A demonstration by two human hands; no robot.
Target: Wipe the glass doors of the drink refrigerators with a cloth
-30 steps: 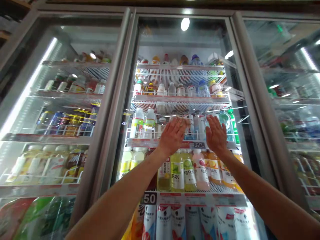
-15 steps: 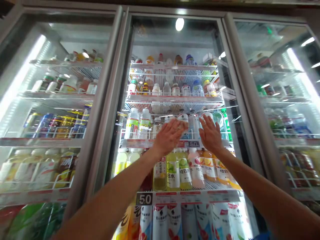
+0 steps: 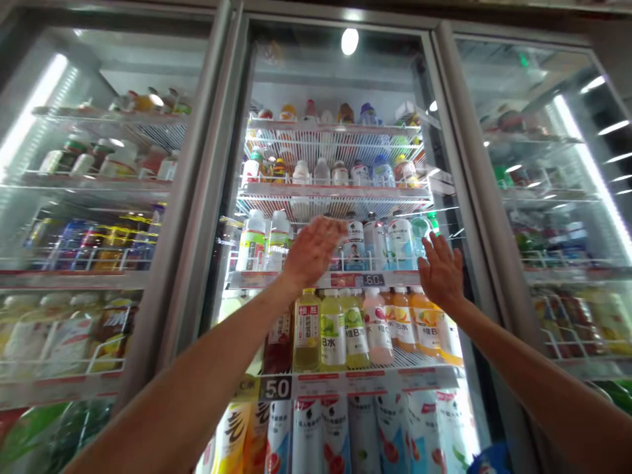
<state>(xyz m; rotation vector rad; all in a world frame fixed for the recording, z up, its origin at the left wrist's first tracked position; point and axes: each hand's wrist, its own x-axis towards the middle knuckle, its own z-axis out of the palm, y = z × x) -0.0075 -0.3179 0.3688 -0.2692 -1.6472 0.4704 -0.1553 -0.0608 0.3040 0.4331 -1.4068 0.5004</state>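
I face a drinks cooler with a glass middle door (image 3: pixel 340 72). My left hand (image 3: pixel 311 253) lies flat on the glass with its fingers stretched out, level with the shelf of white bottles (image 3: pixel 378 240). My right hand (image 3: pixel 442 273) is open too, fingers spread, near the door's right frame (image 3: pixel 464 171). Neither hand holds anything. Below them stand yellow, green and orange bottles (image 3: pixel 340 326) behind the glass.
A closed glass door (image 3: pixel 99 197) with shelves of cans and bottles is on the left, another door (image 3: pixel 557 197) on the right. A price tag strip (image 3: pixel 345 382) runs under the coloured bottles. White bottles (image 3: pixel 320 434) fill the lowest shelf in view.
My hands have drawn apart on the glass: the left one slid left and a little up, the right one moved right toward the door frame. The view has shifted slightly right.
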